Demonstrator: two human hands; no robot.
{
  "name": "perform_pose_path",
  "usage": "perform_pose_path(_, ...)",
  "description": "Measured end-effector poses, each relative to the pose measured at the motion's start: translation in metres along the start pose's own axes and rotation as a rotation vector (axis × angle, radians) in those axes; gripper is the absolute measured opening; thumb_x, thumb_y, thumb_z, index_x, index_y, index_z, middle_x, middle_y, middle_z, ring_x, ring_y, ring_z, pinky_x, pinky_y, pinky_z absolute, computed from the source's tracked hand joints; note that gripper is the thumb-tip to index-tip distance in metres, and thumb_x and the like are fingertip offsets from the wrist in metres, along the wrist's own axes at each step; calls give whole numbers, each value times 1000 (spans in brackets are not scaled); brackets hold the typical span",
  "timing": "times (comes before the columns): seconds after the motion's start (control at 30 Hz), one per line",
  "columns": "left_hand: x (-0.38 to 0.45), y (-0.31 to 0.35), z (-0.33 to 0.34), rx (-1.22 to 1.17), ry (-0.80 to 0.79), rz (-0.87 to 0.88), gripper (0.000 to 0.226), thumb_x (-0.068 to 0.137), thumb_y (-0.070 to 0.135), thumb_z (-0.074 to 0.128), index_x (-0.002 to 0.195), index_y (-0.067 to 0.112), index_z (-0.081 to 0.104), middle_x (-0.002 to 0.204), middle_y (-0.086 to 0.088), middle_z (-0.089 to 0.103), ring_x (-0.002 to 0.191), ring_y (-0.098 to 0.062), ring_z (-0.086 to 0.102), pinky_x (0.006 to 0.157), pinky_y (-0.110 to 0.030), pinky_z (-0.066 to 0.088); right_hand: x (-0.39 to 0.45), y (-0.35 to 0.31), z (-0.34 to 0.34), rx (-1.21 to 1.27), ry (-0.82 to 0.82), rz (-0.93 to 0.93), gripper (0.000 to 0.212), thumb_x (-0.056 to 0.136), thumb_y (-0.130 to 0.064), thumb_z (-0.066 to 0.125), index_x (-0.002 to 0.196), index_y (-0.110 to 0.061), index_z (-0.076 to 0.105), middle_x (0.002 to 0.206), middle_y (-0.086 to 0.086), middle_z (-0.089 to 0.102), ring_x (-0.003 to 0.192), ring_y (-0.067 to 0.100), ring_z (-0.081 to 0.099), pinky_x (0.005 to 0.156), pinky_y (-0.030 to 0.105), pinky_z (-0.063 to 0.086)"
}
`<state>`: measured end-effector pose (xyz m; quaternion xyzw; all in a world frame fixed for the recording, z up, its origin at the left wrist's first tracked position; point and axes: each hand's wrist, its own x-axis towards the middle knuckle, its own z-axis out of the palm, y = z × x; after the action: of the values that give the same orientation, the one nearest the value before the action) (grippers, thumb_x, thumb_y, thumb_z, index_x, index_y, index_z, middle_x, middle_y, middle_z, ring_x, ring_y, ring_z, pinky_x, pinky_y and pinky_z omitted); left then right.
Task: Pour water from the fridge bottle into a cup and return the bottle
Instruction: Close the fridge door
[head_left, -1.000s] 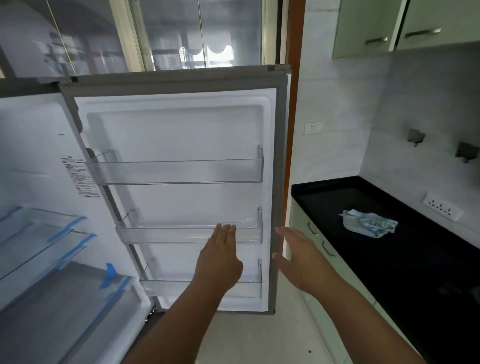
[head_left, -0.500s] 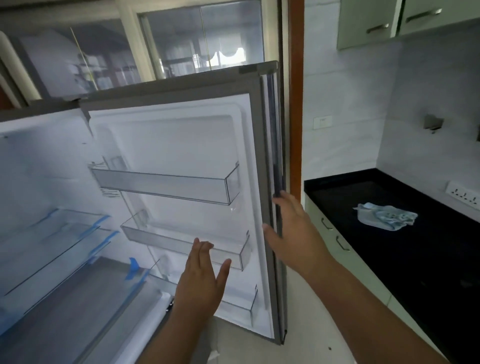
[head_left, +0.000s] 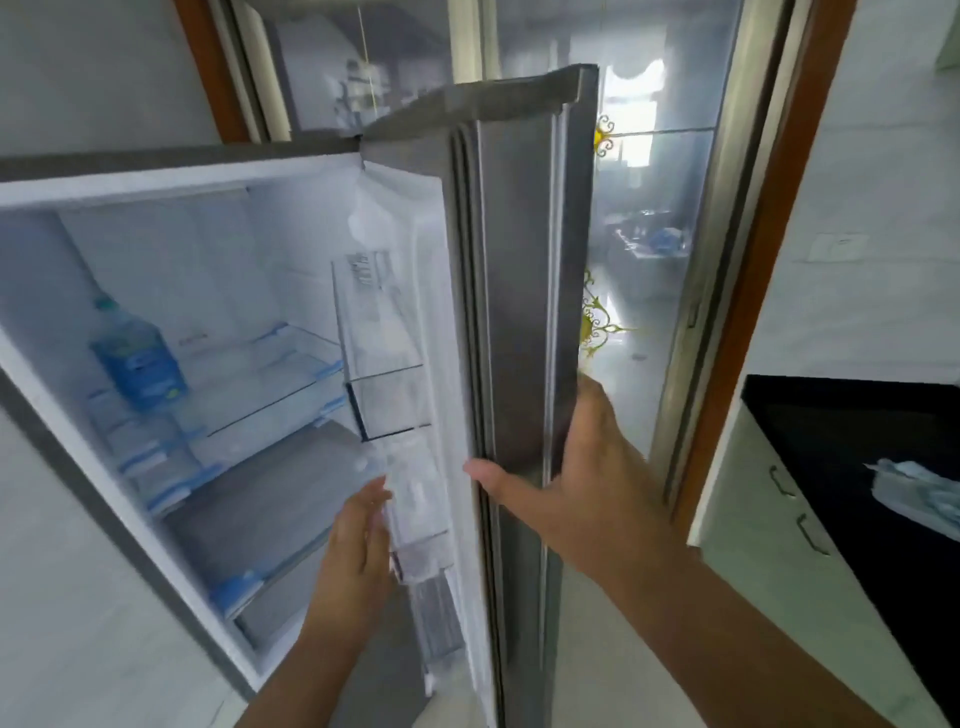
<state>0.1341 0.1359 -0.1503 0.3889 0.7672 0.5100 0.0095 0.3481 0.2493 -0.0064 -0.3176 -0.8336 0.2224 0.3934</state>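
Gripping the outer edge of the fridge door (head_left: 519, 291), the right hand (head_left: 566, 483) is wrapping its fingers behind the steel face while its thumb is pointing left across the seal. The left hand (head_left: 358, 540) is reaching forward with straight, relaxed fingers, holding nothing, its fingertips lying against the clear door shelves (head_left: 395, 395). The bottle (head_left: 136, 358), blue-labelled, is standing upright on a glass shelf (head_left: 270, 384) deep inside the fridge (head_left: 171, 171), well apart from both hands, up and to their left.
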Motion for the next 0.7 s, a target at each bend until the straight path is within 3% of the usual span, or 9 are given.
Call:
perform_pose_path(0.07, -13, 0, -23, -33, 173, -85, 24, 105, 9, 50, 123, 21, 59, 122, 0, 61, 110, -17, 60, 99, -31, 43, -3, -19, 17, -22, -51, -84, 101, 69, -88, 64, 144, -32, 26, 133, -11, 56, 112, 10, 65, 91, 33, 60)
perform_pose_path(0.1, -21, 0, -35, -38, 263, -104, 22, 103, 7, 53, 118, 22, 59, 115, 1, 62, 101, -15, 60, 93, -26, 45, -4, -28, 28, -19, -59, -130, 99, 70, -88, 64, 142, -31, 28, 131, -10, 57, 110, 11, 67, 87, 34, 62)
perform_pose_path(0.17, -36, 2, -60, -79, 392, -79, 13, 99, 25, 55, 111, 28, 57, 106, 8, 62, 92, -14, 59, 81, -17, 45, -5, -45, 50, 4, -72, -211, 93, 74, -85, 65, 139, -28, 32, 125, -9, 59, 101, 13, 70, 77, 33, 63)
perform_pose_path(0.23, -47, 4, -81, -94, 393, -14, 18, 95, 43, 49, 110, 34, 55, 106, 12, 62, 94, -13, 61, 80, -21, 46, -7, -63, 72, 32, -98, -267, 85, 78, -81, 64, 136, -26, 36, 121, -8, 61, 95, 11, 70, 71, 25, 61)
perform_pose_path(0.37, -52, 3, -106, 75, 331, 120, 37, 91, 48, 59, 123, 34, 47, 115, 17, 51, 100, -14, 60, 81, -21, 49, -8, -95, 114, 91, -160, -400, 61, 84, -67, 66, 124, -26, 43, 108, -10, 59, 79, 5, 65, 62, 4, 40)
perform_pose_path(0.47, -49, -10, -122, 254, 330, 29, 78, 79, 46, 83, 140, 19, 42, 130, 8, 41, 108, -12, 57, 86, -18, 52, -3, -115, 141, 143, -249, -480, 47, 89, -59, 62, 118, -27, 43, 106, -15, 45, 77, 4, 56, 61, 10, 47)
perform_pose_path(0.53, -47, -20, -133, 327, 329, -17, 90, 75, 40, 89, 147, 13, 42, 138, 2, 40, 110, -10, 56, 90, -19, 52, 3, -126, 158, 171, -308, -498, 42, 91, -54, 63, 119, -28, 45, 113, -15, 46, 85, 5, 58, 68, 18, 55)
perform_pose_path(0.63, -36, -23, -153, 221, 374, -114, 75, 85, 37, 81, 147, 31, 39, 131, 8, 47, 106, -1, 59, 80, -5, 51, 13, -136, 182, 160, -351, -540, 37, 97, -42, 63, 128, -28, 50, 130, -12, 49, 104, 6, 62, 80, 20, 58)
perform_pose_path(0.7, -26, -32, -165, 177, 375, -152, 62, 91, 33, 77, 138, 41, 38, 116, 13, 56, 102, 1, 62, 77, -14, 57, 21, -140, 195, 140, -352, -556, 36, 98, -37, 60, 131, -27, 52, 138, -11, 46, 111, 6, 60, 83, 20, 57)
